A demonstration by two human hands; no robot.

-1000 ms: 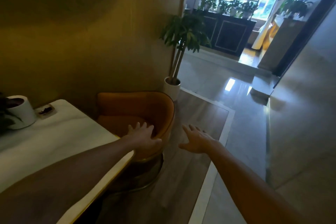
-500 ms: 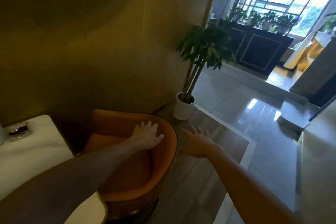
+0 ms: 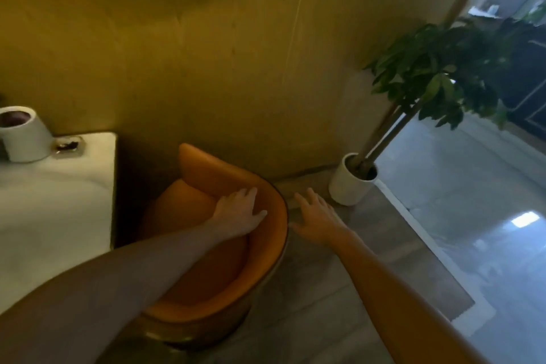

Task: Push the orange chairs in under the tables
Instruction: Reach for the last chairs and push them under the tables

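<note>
An orange tub chair stands on the wood floor just right of a white marble table, its seat facing the table edge. My left hand lies flat, fingers spread, on the inner side of the chair's curved backrest near the top rim. Just outside that backrest my right hand is stretched out with its fingers apart, the thumb close to the rim; I cannot tell whether it touches. My left forearm hides part of the seat.
A white pot and a small metal tray sit on the table's far end. A potted tree in a white planter stands right of the chair against the yellow wall. Glossy tiled floor lies further right.
The view has turned left and down, bringing the table end and its pot into sight. My left hand has stayed on the chair back, and my right hand has drawn nearer its outer rim.
</note>
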